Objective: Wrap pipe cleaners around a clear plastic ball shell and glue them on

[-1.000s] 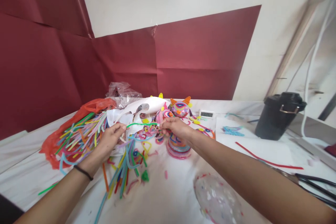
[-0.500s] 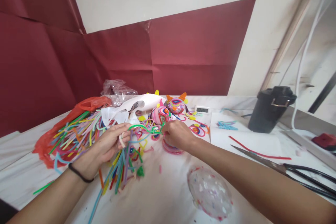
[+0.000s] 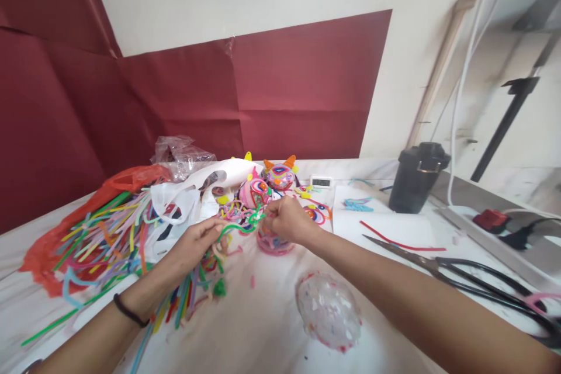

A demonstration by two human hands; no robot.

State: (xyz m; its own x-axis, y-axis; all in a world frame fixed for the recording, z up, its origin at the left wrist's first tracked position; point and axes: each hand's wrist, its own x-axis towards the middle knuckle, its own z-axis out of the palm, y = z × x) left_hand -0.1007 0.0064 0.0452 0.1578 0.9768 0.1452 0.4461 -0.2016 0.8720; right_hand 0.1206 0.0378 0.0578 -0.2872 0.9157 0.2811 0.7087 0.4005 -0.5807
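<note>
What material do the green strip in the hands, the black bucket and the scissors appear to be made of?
The green strip, held between left hand and right hand, looks like soft, bendable wax or fuzzy wire; it curves in loose loops, finish unclear. The black bucket seems matte plastic with a metal clasp. The scissors look like dark metal, with thin blades and a slight sheen.

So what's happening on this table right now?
A person holds a green pipe cleaner between both hands: the left hand pinches one end, the right hand the other, with the strand bent into curves between them. They work just over a pink coiled piece. A heap of coloured pipe cleaners lies to the left on a red bag. Two decorated figures stand behind, and black scissors lie to the right.
</note>
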